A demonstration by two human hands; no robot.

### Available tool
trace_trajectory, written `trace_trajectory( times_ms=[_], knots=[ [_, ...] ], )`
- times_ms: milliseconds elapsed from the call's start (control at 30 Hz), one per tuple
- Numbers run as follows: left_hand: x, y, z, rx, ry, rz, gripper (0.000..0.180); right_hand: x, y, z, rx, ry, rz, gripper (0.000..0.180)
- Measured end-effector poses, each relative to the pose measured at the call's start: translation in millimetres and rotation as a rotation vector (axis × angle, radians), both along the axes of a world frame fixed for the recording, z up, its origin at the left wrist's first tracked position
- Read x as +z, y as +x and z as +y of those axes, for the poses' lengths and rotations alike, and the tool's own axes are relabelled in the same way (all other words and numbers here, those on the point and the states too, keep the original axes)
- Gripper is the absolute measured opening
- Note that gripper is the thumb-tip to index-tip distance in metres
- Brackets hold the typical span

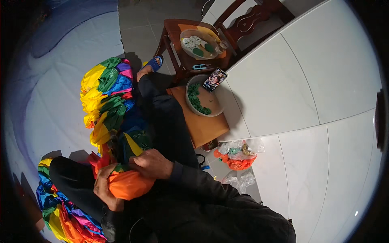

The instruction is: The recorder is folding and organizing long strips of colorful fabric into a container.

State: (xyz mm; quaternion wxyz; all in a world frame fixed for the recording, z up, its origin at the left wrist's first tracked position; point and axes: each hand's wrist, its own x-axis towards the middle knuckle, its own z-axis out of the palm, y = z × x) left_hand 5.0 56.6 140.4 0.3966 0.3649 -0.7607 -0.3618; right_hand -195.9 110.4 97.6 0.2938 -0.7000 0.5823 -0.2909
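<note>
Between the dark-trousered legs (pixel 173 121), the orange fabric (pixel 131 185) is clasped on its left by the left hand (pixel 106 188) and gripped at its upper right by the closed right hand (pixel 154 163), apparently so that it is kept bunched and steady.

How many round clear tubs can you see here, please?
2: the far tub on the wooden chair, the near tub on the brown surface; no others show.

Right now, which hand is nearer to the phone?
Right. In the picture, the right hand is below and left of the phone; the left hand is lower and farther left, holding the orange cloth.
</note>
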Motion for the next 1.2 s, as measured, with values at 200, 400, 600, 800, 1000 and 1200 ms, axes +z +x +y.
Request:
trace_trajectory(
  times_ms=[200,400,600,800,1000,1200],
  knots=[
    [17,12,2,0.066,-0.196,0.187,0.033,33,-11,-6,0.235,0.072,-0.336,0.02],
    [35,21,17,-0.003,-0.358,0.164,0.03,22,-22,-18,0.224,0.308,-0.933,0.027],
    [72,38,5,-0.507,-0.304,0.156,0.023,-46,-33,-26,-0.379,0.531,-1.162,0.033],
    [84,34,26,-0.46,-0.265,0.142,0.024,-99,-16,-38,-0.461,0.62,-0.997,0.028],
    [103,37,31,-0.515,-0.218,-0.014,0.026,-170,6,-48,-0.428,0.752,-0.643,0.021],
    [85,41,40,-0.432,-0.379,0.138,0.022,-216,20,-31,-0.237,0.494,-0.216,0.024]
  ],
)
